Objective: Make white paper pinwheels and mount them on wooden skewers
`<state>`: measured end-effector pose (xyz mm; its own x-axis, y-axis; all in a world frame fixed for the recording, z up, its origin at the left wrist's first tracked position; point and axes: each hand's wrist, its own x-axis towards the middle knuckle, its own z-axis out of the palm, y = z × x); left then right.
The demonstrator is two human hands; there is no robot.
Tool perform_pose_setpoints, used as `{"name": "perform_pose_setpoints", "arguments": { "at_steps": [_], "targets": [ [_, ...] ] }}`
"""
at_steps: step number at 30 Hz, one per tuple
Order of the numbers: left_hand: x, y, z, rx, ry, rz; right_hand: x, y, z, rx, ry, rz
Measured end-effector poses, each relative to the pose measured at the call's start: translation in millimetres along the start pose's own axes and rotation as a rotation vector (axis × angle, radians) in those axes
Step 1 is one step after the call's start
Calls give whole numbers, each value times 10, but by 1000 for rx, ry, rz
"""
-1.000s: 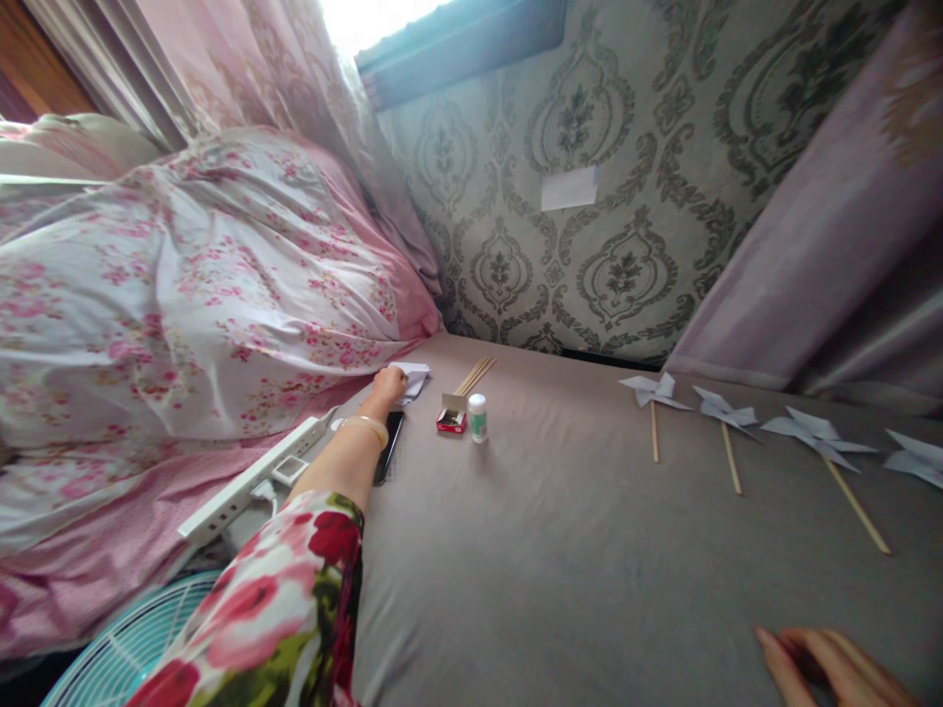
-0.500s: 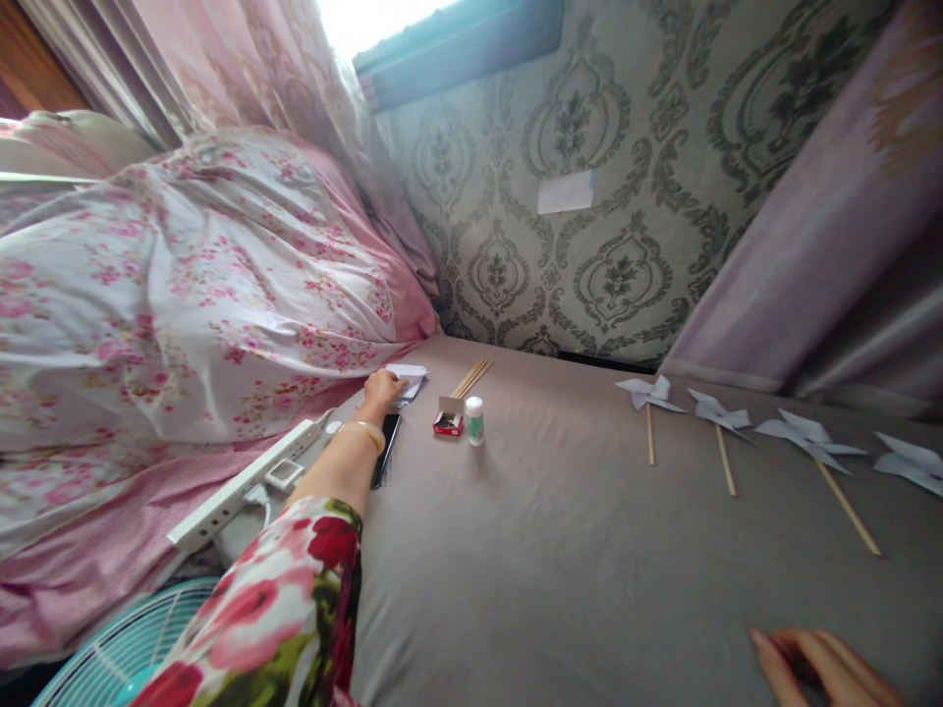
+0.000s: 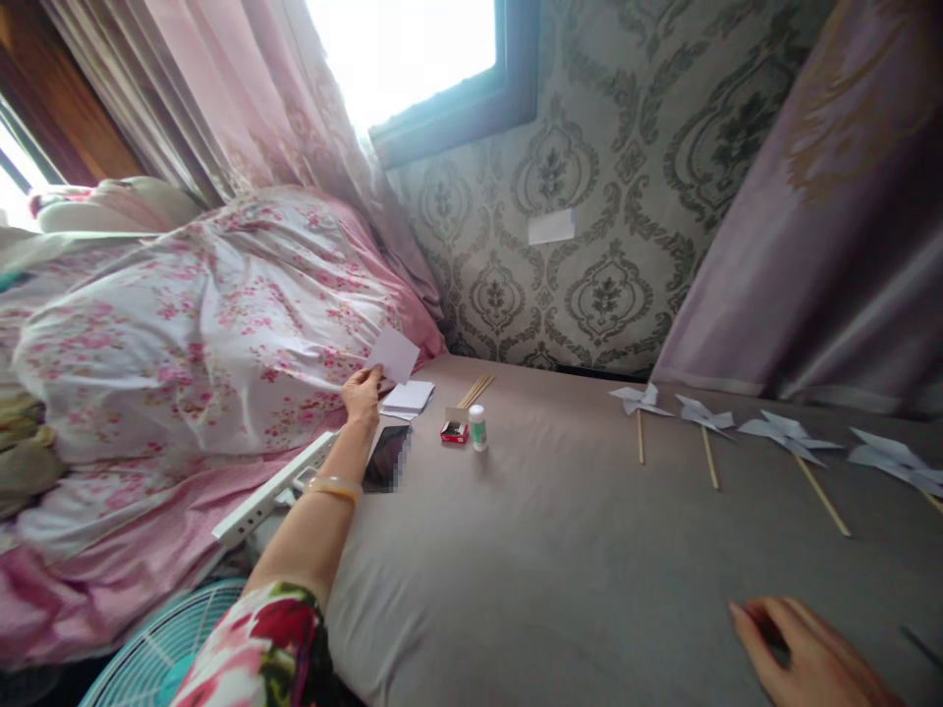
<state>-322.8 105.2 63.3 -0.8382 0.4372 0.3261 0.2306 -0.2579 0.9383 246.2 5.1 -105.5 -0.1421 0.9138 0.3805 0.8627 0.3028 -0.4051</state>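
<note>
A square of white paper is pinched by one corner in my left hand, which is closed on it. Just below that sheet lies a stack of white paper. Close by my left wrist is a dark phone, partly blurred. My right hand rests low at the right on the grey sheet; its fingers are loosely curled with a gap behind the thumb, and nothing shows in them. Toward the middle stand a white-and-green glue stick and an opened small red box with dark contents.
Several wooden sticks lie behind the box. Along the right, several paper pinwheels on sticks form a row. On the left are a white power strip, a teal fan and a floral quilt. A dark thin object lies far right.
My left hand has lifted a paper square off the stack and raised it slightly. The view has tilted up, showing more window. My right hand stays low at the right.
</note>
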Motion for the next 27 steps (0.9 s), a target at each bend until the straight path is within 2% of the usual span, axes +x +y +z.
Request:
{"name": "perform_pose_setpoints", "arguments": {
  "at_steps": [3,8,12,18,21,27],
  "targets": [
    [-304,139,-28,-156,-48,-53,10,-77,-38,1,8,-26],
    [-932,249,6,-308,-165,-140,12,-191,-109,-52,35,-41],
    [-1419,312,107,-418,-301,-294,15,-283,-190,-80,49,-56],
    [-2136,305,254,-348,-525,-500,22,-321,-249,-85,38,-73],
    [-2472,260,317,-283,-666,-561,23,-285,-257,-48,13,-62],
    [-2925,205,469,-170,-896,-633,35,-241,-284,152,-50,89]
  ]
}}
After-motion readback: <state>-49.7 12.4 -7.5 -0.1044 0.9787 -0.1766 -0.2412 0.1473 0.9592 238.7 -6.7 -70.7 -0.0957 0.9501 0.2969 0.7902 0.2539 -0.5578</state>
